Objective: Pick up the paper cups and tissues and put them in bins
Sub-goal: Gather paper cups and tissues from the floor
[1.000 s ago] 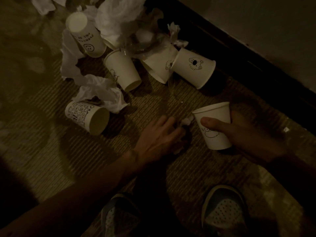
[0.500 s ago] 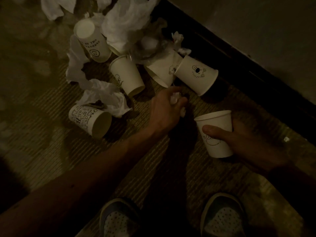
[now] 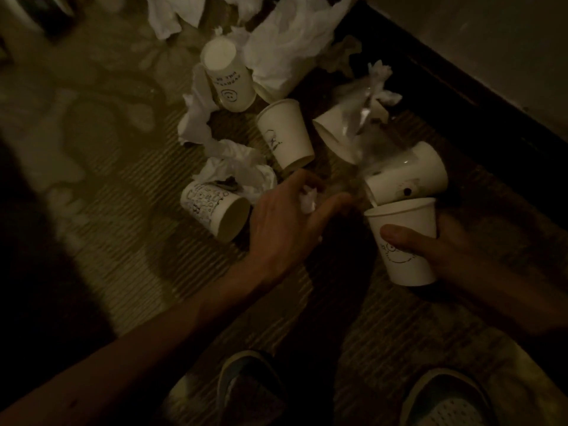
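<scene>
My right hand (image 3: 455, 256) grips an upright white paper cup (image 3: 402, 241) with a drawn face, held low over the carpet. My left hand (image 3: 285, 222) holds a small crumpled tissue (image 3: 309, 199) in its curled fingers, with the index finger stretched toward a clear plastic scrap (image 3: 365, 167). Several other white cups lie on their sides: one scribbled cup (image 3: 212, 210) left of my left hand, one (image 3: 285, 133) above it, one (image 3: 405, 173) just above the held cup, one (image 3: 227, 78) farther back. Crumpled tissues (image 3: 242, 170) lie among them.
A large white tissue heap (image 3: 292, 47) sits at the back. A dark baseboard (image 3: 476, 96) and a wall (image 3: 491, 32) run along the right. My two slippered feet (image 3: 249, 388) stand at the bottom on the patterned carpet (image 3: 101, 133). The scene is dim.
My left hand picked the small tissue off the carpet, lifted it toward the cups, and now reaches rightward. The cup above my right hand has shifted closer to the held cup.
</scene>
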